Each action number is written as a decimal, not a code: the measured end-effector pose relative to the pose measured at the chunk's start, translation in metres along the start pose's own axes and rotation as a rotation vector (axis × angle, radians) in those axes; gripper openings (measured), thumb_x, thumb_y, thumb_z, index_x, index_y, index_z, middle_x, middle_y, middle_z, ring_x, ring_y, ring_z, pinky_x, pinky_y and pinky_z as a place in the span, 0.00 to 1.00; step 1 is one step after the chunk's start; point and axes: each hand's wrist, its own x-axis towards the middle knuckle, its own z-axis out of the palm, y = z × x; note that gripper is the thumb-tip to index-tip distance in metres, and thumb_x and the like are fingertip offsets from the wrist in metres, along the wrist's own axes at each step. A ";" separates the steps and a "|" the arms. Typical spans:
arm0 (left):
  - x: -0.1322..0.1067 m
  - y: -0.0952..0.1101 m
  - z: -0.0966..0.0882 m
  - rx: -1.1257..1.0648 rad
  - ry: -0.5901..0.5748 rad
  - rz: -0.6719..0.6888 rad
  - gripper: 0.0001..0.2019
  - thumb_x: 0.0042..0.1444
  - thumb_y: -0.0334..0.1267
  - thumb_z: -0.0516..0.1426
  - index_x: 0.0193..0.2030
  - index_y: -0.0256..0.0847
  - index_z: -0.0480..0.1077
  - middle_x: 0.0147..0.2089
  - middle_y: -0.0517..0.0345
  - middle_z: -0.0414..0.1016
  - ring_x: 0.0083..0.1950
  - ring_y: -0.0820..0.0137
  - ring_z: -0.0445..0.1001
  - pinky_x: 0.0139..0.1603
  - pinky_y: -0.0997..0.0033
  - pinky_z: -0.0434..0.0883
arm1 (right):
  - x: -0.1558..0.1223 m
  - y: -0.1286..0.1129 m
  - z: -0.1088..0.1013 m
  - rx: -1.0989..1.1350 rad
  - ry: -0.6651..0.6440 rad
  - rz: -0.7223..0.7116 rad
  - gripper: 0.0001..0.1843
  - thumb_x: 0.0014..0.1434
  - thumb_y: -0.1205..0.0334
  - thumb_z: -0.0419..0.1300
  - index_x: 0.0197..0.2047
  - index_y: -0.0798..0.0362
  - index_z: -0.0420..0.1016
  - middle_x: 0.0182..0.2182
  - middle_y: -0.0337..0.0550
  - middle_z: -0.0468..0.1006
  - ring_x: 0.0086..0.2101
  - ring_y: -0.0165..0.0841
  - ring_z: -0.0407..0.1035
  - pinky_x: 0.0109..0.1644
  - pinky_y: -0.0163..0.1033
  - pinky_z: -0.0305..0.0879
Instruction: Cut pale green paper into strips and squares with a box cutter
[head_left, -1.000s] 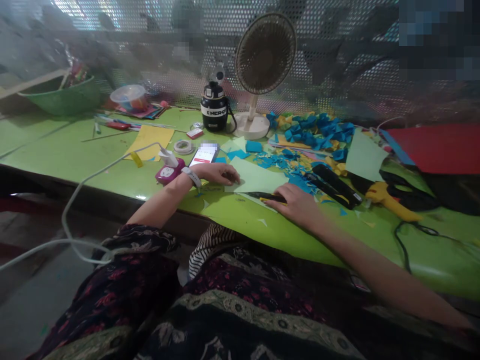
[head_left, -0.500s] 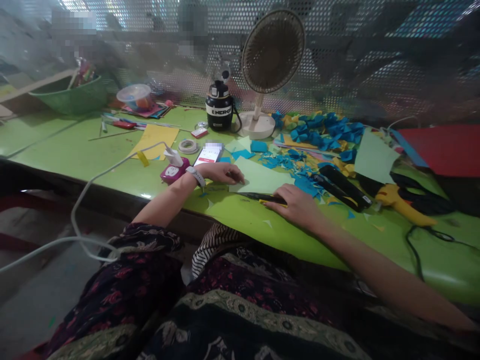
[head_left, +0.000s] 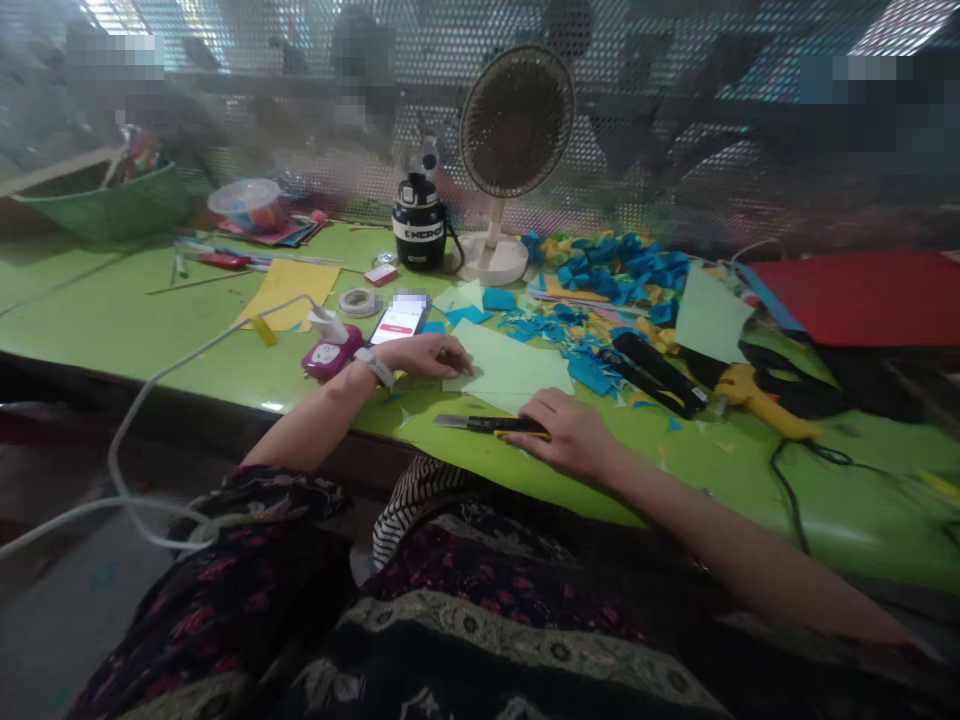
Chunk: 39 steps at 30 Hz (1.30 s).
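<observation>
Pale green paper sheet (head_left: 510,365) flat on the green tabletop (head_left: 150,330), near the table's front edge, between the two hands. Left hand (head_left: 427,355) palm down, open, fingers (head_left: 454,358) lightly curled, fingertips resting on the sheet's left corner, nothing pinched. Right hand (head_left: 566,435) closed, fingers (head_left: 559,420) curled round the handle of a utility knife (head_left: 465,423). Blade pointing left, lying just below the sheet's lower edge, contact with the paper not visible. No cut under way in this view.

By the left wrist: white wristband (head_left: 373,367), pink plug (head_left: 326,355) with white cable (head_left: 180,345). Farther back: phone (head_left: 397,320), tape roll (head_left: 358,302), yellow paper (head_left: 289,290). To the right: heaped blue paper scraps (head_left: 589,372), black case (head_left: 652,375), yellow glue gun (head_left: 757,395), red sheet (head_left: 855,300). Behind: black flask (head_left: 418,225), desk fan (head_left: 514,120).
</observation>
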 end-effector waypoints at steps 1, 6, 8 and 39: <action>0.000 0.003 0.003 0.025 0.063 -0.017 0.16 0.62 0.48 0.62 0.51 0.40 0.79 0.50 0.48 0.79 0.49 0.65 0.77 0.50 0.68 0.72 | -0.005 -0.002 -0.003 0.000 0.001 -0.006 0.24 0.72 0.41 0.53 0.40 0.53 0.77 0.35 0.51 0.78 0.36 0.40 0.69 0.39 0.43 0.63; 0.001 0.013 0.014 0.243 0.283 -0.113 0.25 0.46 0.56 0.71 0.44 0.41 0.78 0.46 0.49 0.76 0.46 0.61 0.73 0.47 0.64 0.70 | -0.013 0.014 -0.017 0.048 0.031 0.058 0.24 0.70 0.40 0.56 0.46 0.54 0.78 0.41 0.54 0.80 0.42 0.44 0.73 0.47 0.47 0.68; 0.003 0.016 0.015 0.242 0.259 -0.141 0.24 0.46 0.57 0.71 0.42 0.41 0.77 0.44 0.50 0.75 0.45 0.60 0.73 0.46 0.64 0.70 | -0.004 0.034 -0.019 0.036 0.065 0.165 0.22 0.70 0.43 0.56 0.48 0.54 0.78 0.45 0.55 0.80 0.47 0.46 0.73 0.51 0.49 0.69; 0.007 0.008 0.015 -0.471 0.703 -0.303 0.23 0.48 0.57 0.70 0.36 0.39 0.73 0.30 0.57 0.78 0.29 0.70 0.78 0.26 0.75 0.68 | 0.045 0.090 -0.043 0.465 0.090 0.575 0.08 0.57 0.56 0.66 0.32 0.51 0.75 0.30 0.42 0.79 0.32 0.35 0.72 0.39 0.41 0.69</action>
